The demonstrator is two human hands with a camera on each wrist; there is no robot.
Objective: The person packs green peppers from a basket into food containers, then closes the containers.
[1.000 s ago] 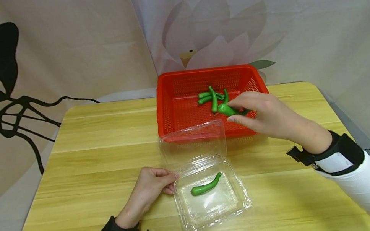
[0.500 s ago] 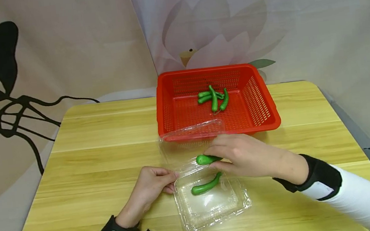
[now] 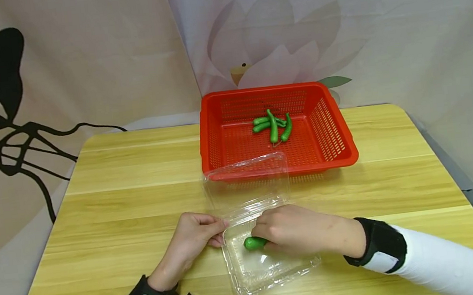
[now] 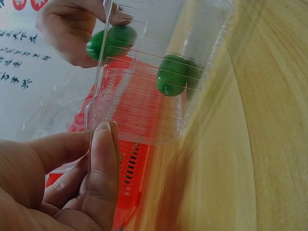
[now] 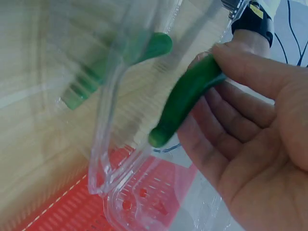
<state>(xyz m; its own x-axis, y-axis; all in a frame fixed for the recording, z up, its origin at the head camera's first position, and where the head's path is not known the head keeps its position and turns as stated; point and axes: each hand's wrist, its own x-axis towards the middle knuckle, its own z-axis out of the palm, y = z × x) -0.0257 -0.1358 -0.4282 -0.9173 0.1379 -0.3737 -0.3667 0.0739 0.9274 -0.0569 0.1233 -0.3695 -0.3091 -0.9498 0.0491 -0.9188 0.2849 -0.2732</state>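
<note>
My left hand [image 3: 195,236] pinches the left rim of a clear plastic clamshell box [image 3: 253,283] between thumb and fingers. The box lies with its lid [image 3: 248,192] raised open towards the back. Over the tray part, my right hand [image 3: 293,229] holds a green chili pepper [image 5: 187,98] between thumb and fingertips, above the tray floor. A second green chili pepper [image 4: 172,75] lies on that floor, seen through the clear wall in the left wrist view. In the head view the right hand covers much of the tray and most of both peppers.
A red perforated plastic basket [image 3: 236,147] stands behind the box, its front overlapped by the lid. Several green chili peppers [image 3: 273,128] lie inside it. All this rests on a wooden table [image 3: 135,189] with a patterned cloth [image 3: 119,58] hanging behind.
My right hand has carried the pepper from the red basket forward and left, down over the clear box. The left hand has stayed on the rim.
</note>
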